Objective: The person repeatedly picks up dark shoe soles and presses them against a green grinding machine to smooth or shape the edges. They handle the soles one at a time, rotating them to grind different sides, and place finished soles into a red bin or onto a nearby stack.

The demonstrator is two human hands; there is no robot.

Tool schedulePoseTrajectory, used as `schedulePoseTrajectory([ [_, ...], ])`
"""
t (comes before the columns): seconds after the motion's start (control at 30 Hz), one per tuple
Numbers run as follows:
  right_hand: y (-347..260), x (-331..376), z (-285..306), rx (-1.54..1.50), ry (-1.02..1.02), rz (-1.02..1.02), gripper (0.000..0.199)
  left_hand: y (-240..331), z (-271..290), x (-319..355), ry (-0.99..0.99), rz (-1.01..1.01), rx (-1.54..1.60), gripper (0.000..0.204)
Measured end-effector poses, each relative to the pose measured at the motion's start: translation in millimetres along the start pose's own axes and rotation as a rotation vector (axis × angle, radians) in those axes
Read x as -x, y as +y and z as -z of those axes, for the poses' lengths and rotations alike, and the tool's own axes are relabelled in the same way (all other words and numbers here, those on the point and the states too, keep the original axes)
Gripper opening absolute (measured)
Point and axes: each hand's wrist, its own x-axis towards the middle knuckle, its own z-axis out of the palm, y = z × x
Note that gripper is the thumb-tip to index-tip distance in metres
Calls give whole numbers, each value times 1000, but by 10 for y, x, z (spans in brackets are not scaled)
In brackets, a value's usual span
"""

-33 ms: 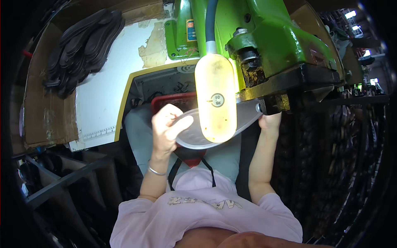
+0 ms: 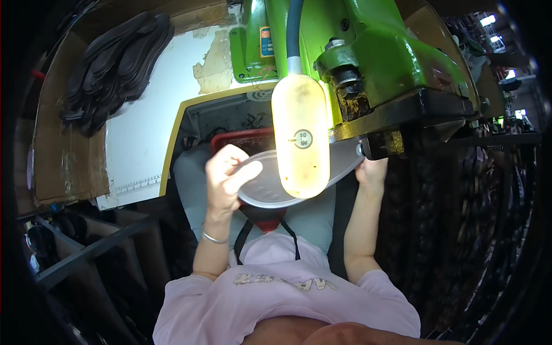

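A grey, long oval, sole-shaped piece (image 2: 259, 181) with a paler rim is held level beneath the head of a green machine (image 2: 391, 57). My left hand (image 2: 227, 178) is closed on its left end, thumb on top and fingers curled at the edge. At the other end, my right hand (image 2: 371, 171) grips the piece close under the machine's black block (image 2: 376, 146), which hides part of its fingers. A glowing oval lamp (image 2: 302, 138) covers the middle of the piece.
Dark, flat, sole-shaped pieces (image 2: 118, 63) lie stacked in a cardboard box (image 2: 69, 155) at the left. A white tabletop (image 2: 138, 138) with a yellow edge borders the opening. Below my hands is a red tray (image 2: 241, 137). Divided racks (image 2: 98, 247) stand at lower left.
Both hands and the grey piece have shifted slightly to the left. The grip looks the same.
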Motion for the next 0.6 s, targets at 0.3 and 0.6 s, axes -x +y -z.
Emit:
schedulePoseTrajectory([
  [0.3, 115, 551, -731, 148, -116, 122, 18, 216, 765, 188, 93, 33, -159, 15],
  [0.6, 13, 441, -919, 150, -177, 107, 16, -342, 569, 1073, 10, 195, -271, 18],
])
